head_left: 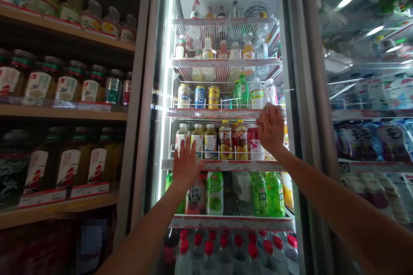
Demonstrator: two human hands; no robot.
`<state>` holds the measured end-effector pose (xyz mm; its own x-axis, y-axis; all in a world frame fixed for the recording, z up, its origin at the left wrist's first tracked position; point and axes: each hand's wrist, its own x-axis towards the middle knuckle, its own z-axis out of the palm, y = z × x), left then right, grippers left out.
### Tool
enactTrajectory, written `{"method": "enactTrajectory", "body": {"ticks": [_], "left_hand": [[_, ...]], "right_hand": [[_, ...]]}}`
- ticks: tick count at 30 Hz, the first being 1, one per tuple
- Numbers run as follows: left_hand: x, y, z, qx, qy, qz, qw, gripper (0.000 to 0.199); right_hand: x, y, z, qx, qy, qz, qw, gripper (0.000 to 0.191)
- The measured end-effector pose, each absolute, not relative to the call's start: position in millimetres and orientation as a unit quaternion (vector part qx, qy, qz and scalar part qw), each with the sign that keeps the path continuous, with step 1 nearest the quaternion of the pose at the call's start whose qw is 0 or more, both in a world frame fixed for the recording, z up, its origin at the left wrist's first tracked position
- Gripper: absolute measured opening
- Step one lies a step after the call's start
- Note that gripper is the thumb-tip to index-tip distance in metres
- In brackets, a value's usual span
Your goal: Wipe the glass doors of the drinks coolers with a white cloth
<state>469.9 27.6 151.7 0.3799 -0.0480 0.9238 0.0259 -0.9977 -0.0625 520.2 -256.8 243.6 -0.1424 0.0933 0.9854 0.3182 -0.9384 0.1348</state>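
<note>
My left hand (186,164) is raised with its fingers spread, in front of the shelf of juice bottles (211,141) in a lit drinks fridge (167,172). It holds nothing. Higher and to the right, my right hand (271,128) is also open and empty, near the fridge's right side. Faint reflections suggest a glass door before the shelves; whether either palm touches it I cannot tell. Between the hands stand yellow-capped tea bottles (226,137). Cans (214,97) and a green bottle (242,90) fill the shelf above.
Wooden shelves (64,111) with several rows of jars and bottles stand at the left. Another glass-fronted fridge (371,114) is on the right. Large green bottles (275,193) stand low in the middle fridge, above several red-capped bottles (223,251).
</note>
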Motion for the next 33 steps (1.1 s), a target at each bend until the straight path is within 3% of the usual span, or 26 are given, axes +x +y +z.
{"method": "enactTrajectory", "body": {"ticks": [4, 6, 12, 19, 25, 27, 31, 33], "left_hand": [[468, 28, 153, -0.831, 0.0, -0.554, 0.039, 0.073], [467, 29, 153, -0.837, 0.0, -0.546, 0.043, 0.073], [471, 29, 150, -0.831, 0.006, -0.555, 0.035, 0.073], [464, 41, 155, -0.833, 0.021, -0.553, 0.033, 0.068], [460, 86, 157, -0.83, -0.055, -0.555, -0.02, 0.07], [459, 93, 157, -0.837, -0.046, -0.545, -0.013, 0.071], [454, 100, 151, -0.842, -0.054, -0.536, 0.009, 0.069], [451, 108, 144, -0.844, -0.051, -0.534, 0.026, 0.067]], "right_hand": [[512, -215, 218, -0.679, -0.33, -0.652, -0.075, 0.057], [512, -213, 216, -0.677, -0.351, -0.64, -0.093, 0.058], [524, -238, 247, -0.638, -0.126, -0.747, 0.137, 0.058], [517, -197, 221, -0.662, -0.355, -0.654, -0.084, 0.063], [529, -193, 248, -0.619, -0.18, -0.752, 0.139, 0.066], [524, -166, 235, -0.637, -0.243, -0.725, 0.104, 0.068], [510, -117, 194, -0.654, -0.435, -0.612, -0.088, 0.067], [508, -111, 194, -0.653, -0.451, -0.598, -0.115, 0.065]]}}
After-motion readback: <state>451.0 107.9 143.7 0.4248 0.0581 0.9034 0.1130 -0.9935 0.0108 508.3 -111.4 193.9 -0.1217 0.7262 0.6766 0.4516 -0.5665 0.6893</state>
